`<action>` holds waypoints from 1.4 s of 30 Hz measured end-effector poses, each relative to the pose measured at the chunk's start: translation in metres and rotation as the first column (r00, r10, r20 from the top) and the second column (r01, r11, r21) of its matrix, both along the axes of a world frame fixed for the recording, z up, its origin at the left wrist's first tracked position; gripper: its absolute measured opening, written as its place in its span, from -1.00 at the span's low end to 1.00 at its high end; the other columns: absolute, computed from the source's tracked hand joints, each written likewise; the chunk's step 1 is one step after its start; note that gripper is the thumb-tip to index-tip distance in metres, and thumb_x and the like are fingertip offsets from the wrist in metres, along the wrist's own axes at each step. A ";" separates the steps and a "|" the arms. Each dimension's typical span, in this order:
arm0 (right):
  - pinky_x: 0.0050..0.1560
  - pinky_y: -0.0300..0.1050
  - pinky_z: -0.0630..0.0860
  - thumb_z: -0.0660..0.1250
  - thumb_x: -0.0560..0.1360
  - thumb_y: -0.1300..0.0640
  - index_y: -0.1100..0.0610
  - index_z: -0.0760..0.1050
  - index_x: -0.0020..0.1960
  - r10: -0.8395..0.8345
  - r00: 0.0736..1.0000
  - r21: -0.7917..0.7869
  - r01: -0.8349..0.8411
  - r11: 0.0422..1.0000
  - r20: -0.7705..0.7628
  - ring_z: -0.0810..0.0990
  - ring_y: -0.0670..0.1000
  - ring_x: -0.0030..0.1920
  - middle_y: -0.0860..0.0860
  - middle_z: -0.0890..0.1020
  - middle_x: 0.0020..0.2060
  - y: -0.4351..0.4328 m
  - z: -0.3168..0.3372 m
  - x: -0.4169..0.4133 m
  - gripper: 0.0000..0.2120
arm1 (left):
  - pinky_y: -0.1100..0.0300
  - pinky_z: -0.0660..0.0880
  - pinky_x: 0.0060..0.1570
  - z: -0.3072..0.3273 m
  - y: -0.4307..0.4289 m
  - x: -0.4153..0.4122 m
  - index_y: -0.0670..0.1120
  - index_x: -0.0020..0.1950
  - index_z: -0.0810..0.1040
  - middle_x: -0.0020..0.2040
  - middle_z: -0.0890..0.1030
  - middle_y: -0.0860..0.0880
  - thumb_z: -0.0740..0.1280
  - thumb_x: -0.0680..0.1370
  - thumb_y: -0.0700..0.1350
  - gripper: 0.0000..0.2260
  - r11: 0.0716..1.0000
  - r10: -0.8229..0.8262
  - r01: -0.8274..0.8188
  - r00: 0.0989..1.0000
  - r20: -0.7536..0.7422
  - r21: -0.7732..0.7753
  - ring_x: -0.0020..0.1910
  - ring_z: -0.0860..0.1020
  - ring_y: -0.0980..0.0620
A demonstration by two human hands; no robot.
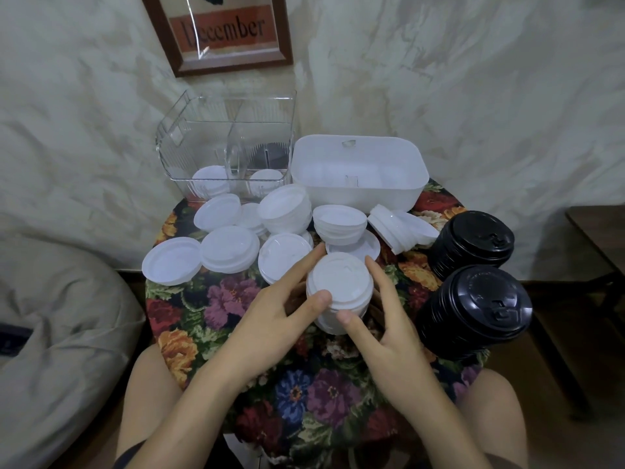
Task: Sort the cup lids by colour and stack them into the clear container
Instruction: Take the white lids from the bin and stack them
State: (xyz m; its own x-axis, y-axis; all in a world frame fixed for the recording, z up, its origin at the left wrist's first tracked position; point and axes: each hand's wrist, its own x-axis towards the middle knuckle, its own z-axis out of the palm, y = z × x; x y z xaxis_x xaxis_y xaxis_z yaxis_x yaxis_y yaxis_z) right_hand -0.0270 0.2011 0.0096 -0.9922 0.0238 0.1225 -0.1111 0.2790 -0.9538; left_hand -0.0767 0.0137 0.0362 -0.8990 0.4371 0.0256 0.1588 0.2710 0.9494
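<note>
Hands from the head view: left hand (270, 309) and right hand (382, 319) both curl round a white stack (340, 292) over the floral cloth (230, 299), thumbs at its near rim. It is best squared and kept level before going into the clear container (176, 154) behind, well apart. Black stacks (480, 309) stand to the right. A pale wall (473, 96) with a framed print (220, 32) is behind.

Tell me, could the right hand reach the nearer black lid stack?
Probably yes. The nearer black lid stack stands beside the right hand with nothing between them, but that hand is holding the white lid stack with the left hand.
</note>
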 end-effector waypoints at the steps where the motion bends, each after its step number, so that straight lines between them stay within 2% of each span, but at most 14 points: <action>1: 0.40 -0.35 0.27 0.36 0.57 -0.18 -0.37 0.08 0.56 -0.002 1.000 -0.001 0.002 1.000 -0.001 0.22 -0.38 0.50 -0.50 0.25 0.47 -0.001 0.000 0.001 -0.32 | 0.45 0.38 0.28 0.000 0.000 0.001 0.38 0.56 0.23 0.41 0.38 0.52 0.30 0.61 0.18 -0.46 1.000 -0.002 0.002 1.000 0.003 0.005 0.43 0.36 0.42; 3: 0.41 -0.30 0.28 0.36 0.56 -0.19 -0.36 0.09 0.57 -0.012 1.000 -0.010 0.012 1.000 -0.001 0.25 -0.36 0.49 -0.46 0.28 0.47 -0.002 0.000 0.001 -0.32 | 0.34 0.38 0.36 0.000 0.000 0.002 0.36 0.57 0.24 0.43 0.39 0.47 0.33 0.61 0.17 -0.45 1.000 -0.009 0.009 1.000 0.019 0.021 0.44 0.36 0.39; 5: 0.37 -0.39 0.30 0.35 0.56 -0.18 -0.34 0.11 0.57 -0.037 0.999 -0.022 0.037 0.999 -0.006 0.26 -0.38 0.47 -0.47 0.30 0.46 -0.001 0.001 -0.001 -0.33 | 0.19 0.40 0.42 0.001 0.004 0.002 0.33 0.58 0.24 0.47 0.40 0.40 0.36 0.61 0.14 -0.43 0.999 -0.016 0.014 0.999 0.038 0.040 0.45 0.39 0.34; 7: 0.37 -0.45 0.30 0.36 0.56 -0.15 -0.25 0.12 0.60 -0.082 0.996 -0.041 0.081 0.996 -0.022 0.27 -0.36 0.48 -0.41 0.32 0.49 0.002 0.001 -0.003 -0.31 | 0.14 0.41 0.44 0.001 0.011 0.002 0.26 0.60 0.25 0.47 0.43 0.35 0.37 0.62 0.09 -0.43 0.998 -0.016 0.013 0.999 0.041 0.064 0.44 0.41 0.31; 9: 0.44 -0.37 0.29 0.36 0.59 -0.11 -0.20 0.11 0.63 -0.106 0.994 -0.061 0.104 0.993 -0.031 0.26 -0.32 0.51 -0.32 0.31 0.53 0.005 -0.001 -0.006 -0.30 | 0.10 0.41 0.45 0.000 0.019 0.002 0.22 0.61 0.25 0.48 0.44 0.32 0.38 0.62 0.08 -0.42 0.997 0.000 -0.003 0.999 0.033 0.074 0.44 0.42 0.29; 12: 0.48 -0.29 0.28 0.36 0.61 -0.10 -0.25 0.09 0.61 -0.126 0.991 -0.070 0.123 0.990 -0.046 0.25 -0.29 0.52 -0.30 0.30 0.54 0.006 -0.006 -0.006 -0.33 | 0.02 0.38 0.48 -0.003 0.024 0.000 0.21 0.62 0.24 0.51 0.42 0.28 0.39 0.62 0.08 -0.39 0.996 -0.002 -0.001 0.999 0.036 0.093 0.48 0.40 0.25; 16: 0.43 -0.30 0.33 0.34 0.53 -0.19 -0.26 0.14 0.57 -0.171 0.984 -0.082 0.166 0.983 -0.053 0.31 -0.30 0.49 -0.32 0.35 0.49 0.002 -0.006 -0.005 -0.32 | 0.02 0.36 0.51 -0.007 0.024 0.000 0.16 0.63 0.22 0.51 0.42 0.27 0.33 0.64 0.07 -0.42 0.994 0.017 -0.020 0.999 0.029 0.108 0.49 0.38 0.26; 21: 0.40 -0.40 0.31 0.27 0.47 -0.29 -0.31 0.09 0.54 -0.180 0.982 -0.074 0.176 0.982 -0.052 0.30 -0.33 0.48 -0.35 0.33 0.48 -0.001 -0.004 -0.004 -0.30 | -0.01 0.38 0.49 -0.011 0.025 0.000 0.13 0.61 0.30 0.48 0.47 0.25 0.37 0.63 0.05 -0.44 0.992 0.047 -0.051 0.998 0.033 0.117 0.47 0.42 0.23; 24: 0.46 -0.28 0.29 0.27 0.49 -0.30 -0.35 0.02 0.56 -0.183 0.982 -0.067 0.179 0.982 -0.045 0.25 -0.33 0.50 -0.35 0.28 0.52 -0.003 -0.004 -0.003 -0.28 | -0.03 0.38 0.48 -0.013 0.026 0.001 0.13 0.60 0.31 0.47 0.49 0.23 0.38 0.62 0.04 -0.45 0.989 0.067 -0.070 0.997 0.031 0.129 0.46 0.44 0.20; 28: 0.57 -0.06 0.24 0.28 0.49 -0.32 -0.26 -0.06 0.63 -0.210 0.977 -0.027 0.209 0.977 -0.024 0.14 -0.35 0.54 -0.33 0.18 0.58 -0.002 -0.008 0.002 -0.17 | -0.01 0.39 0.48 -0.016 0.024 0.001 0.14 0.59 0.32 0.46 0.49 0.23 0.39 0.61 0.02 -0.44 0.987 0.072 -0.075 0.997 0.030 0.140 0.46 0.44 0.21; 32: 0.59 0.08 0.24 0.29 0.48 -0.35 -0.45 -0.11 0.55 -0.216 0.976 -0.014 0.216 0.976 -0.018 0.12 -0.28 0.58 -0.32 0.14 0.60 -0.001 -0.011 0.010 -0.21 | -0.01 0.39 0.48 -0.016 0.023 0.004 0.14 0.61 0.28 0.50 0.46 0.23 0.40 0.61 -0.02 -0.41 0.986 0.044 -0.049 0.998 0.035 0.158 0.49 0.41 0.20; 35: 0.57 0.13 0.26 0.29 0.47 -0.36 -0.58 -0.13 0.50 -0.211 0.977 -0.009 0.211 0.977 0.008 0.12 -0.24 0.59 -0.34 0.11 0.60 -0.003 -0.014 0.018 -0.22 | 0.00 0.39 0.49 -0.017 0.024 0.006 0.15 0.62 0.25 0.51 0.44 0.23 0.41 0.60 -0.05 -0.38 0.985 0.029 -0.036 0.999 0.042 0.172 0.50 0.39 0.20; 39: 0.57 0.12 0.26 0.24 0.46 -0.35 -0.57 -0.15 0.51 -0.188 0.981 0.001 0.188 0.982 0.050 0.14 -0.21 0.60 -0.41 0.07 0.59 -0.004 -0.018 0.030 -0.23 | 0.04 0.39 0.49 -0.021 0.023 0.006 0.24 0.60 0.24 0.51 0.44 0.25 0.47 0.56 -0.09 -0.31 0.984 0.015 -0.027 0.998 0.066 0.175 0.49 0.40 0.21; 42: 0.58 0.08 0.26 0.21 0.50 -0.32 -0.64 -0.16 0.45 -0.175 0.981 0.025 0.174 0.985 0.080 0.16 -0.23 0.59 -0.41 0.07 0.58 -0.004 -0.017 0.035 -0.29 | 0.03 0.35 0.51 -0.026 0.021 0.005 0.25 0.59 0.25 0.52 0.42 0.23 0.50 0.53 -0.19 -0.25 0.985 0.004 -0.017 0.997 0.075 0.170 0.52 0.37 0.16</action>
State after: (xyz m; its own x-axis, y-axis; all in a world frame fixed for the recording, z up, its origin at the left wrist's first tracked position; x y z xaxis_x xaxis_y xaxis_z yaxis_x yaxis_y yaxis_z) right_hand 0.0082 0.1967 -0.0069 -0.9797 0.1957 0.0436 0.0183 0.3041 -0.9525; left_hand -0.0722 0.0351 0.0100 -0.9058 0.4224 0.0319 0.0842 0.1057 0.9908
